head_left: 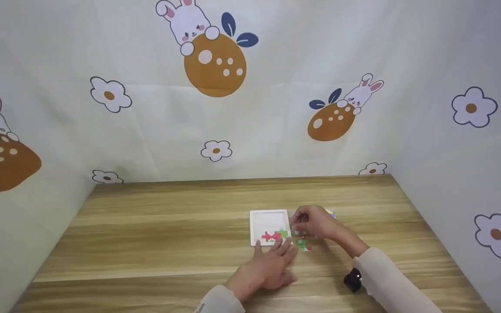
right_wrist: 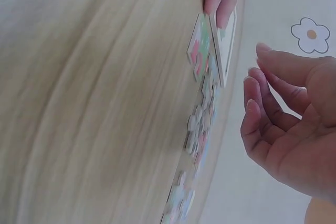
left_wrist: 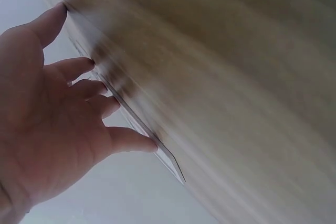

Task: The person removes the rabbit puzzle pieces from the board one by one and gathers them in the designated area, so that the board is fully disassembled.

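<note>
A white puzzle frame [head_left: 252,226] lies on the table, with red [head_left: 271,236] and green puzzle pieces [head_left: 282,233] in its near right part. My left hand [head_left: 267,268] rests its spread fingertips at the frame's near edge; in the left wrist view the fingers [left_wrist: 134,141] touch its side. Just right of the frame, my right hand [head_left: 318,221] is above loose puzzle pieces [head_left: 305,244] and hides some of them. Its fingers bend loosely, and no piece shows between thumb and fingertips in the right wrist view. More loose pieces [right_wrist: 195,129] lie below this hand.
The wood-grain table [head_left: 155,234] reaches back to a pale curtain [head_left: 268,126] printed with rabbits and flowers, which also hangs at both sides. A small black device [head_left: 353,279] is beside the right sleeve [head_left: 389,278].
</note>
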The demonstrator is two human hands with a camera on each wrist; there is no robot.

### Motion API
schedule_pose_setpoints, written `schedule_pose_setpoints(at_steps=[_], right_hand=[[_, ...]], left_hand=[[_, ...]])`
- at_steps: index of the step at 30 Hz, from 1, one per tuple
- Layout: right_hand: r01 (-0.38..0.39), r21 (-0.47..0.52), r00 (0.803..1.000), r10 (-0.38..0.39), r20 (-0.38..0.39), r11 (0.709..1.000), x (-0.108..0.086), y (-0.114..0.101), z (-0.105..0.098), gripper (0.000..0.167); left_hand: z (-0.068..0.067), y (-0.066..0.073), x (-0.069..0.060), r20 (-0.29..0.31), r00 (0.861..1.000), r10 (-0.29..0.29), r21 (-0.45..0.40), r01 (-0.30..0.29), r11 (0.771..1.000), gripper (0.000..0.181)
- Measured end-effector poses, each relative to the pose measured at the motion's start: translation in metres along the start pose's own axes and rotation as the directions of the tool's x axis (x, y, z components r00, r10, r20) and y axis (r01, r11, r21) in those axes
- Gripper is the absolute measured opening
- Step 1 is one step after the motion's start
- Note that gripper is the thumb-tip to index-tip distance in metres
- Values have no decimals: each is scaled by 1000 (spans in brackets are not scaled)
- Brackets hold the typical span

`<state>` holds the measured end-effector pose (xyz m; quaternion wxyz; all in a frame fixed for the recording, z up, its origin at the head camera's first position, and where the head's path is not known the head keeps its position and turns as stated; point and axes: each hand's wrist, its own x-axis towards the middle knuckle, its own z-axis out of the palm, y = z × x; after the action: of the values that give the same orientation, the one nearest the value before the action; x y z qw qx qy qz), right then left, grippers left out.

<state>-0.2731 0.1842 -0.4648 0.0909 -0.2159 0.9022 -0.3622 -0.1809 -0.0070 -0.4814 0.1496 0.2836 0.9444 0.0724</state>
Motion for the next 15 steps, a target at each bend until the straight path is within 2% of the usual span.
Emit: schedule_pose_setpoints(at_steps=[8,15], right_hand=[[0,-7,999,0,36,1000,18,-12,16,5],[19,23,997,-20,77,1000,31,-12,30,8]], left_hand=[[0,0,-1,0,1000,3,25,-3,1000,71],[1,1,2,28,1000,-9,47,7,999,74]])
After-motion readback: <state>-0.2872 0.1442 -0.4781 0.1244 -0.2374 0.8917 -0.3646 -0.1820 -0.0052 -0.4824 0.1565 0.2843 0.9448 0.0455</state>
